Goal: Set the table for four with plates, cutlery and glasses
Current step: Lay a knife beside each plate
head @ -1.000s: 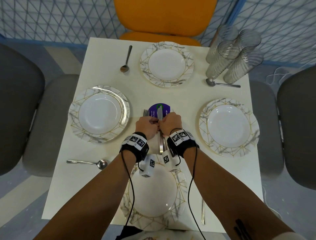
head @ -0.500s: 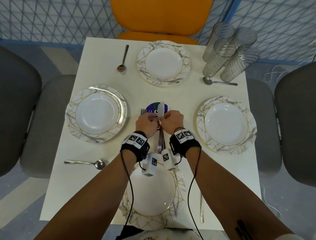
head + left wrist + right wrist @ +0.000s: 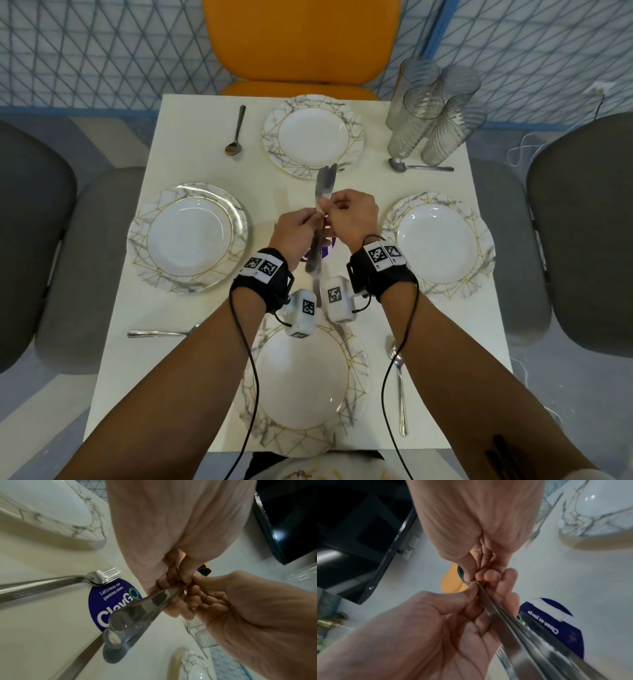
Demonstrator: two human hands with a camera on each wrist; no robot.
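Both hands meet above the middle of the white table (image 3: 191,164). My left hand (image 3: 313,221) and right hand (image 3: 331,211) pinch a bundle of steel knives (image 3: 323,186), lifted off the table, blades pointing at the far plate (image 3: 274,118). The left wrist view shows the knife handles (image 3: 137,615) running toward the camera from my left hand (image 3: 173,578), with the right hand (image 3: 197,588) alongside. In the right wrist view the right hand (image 3: 481,577) and left hand (image 3: 471,592) both nip the knives (image 3: 513,626). Stacked forks (image 3: 102,576) lie on the table by a purple sticker (image 3: 109,601).
Marbled plates sit at the left (image 3: 154,274), right (image 3: 479,274) and near side (image 3: 356,387). A spoon lies beside each: (image 3: 236,132), (image 3: 419,167), (image 3: 161,333), (image 3: 399,383). Several ribbed glasses (image 3: 435,113) stand clustered at the far right corner. An orange chair (image 3: 301,37) and grey chairs surround the table.
The knives have come up off the table in both hands, and the hands have shifted away from me, so the blades now reach the far plate's near rim. The forks stay on the table.
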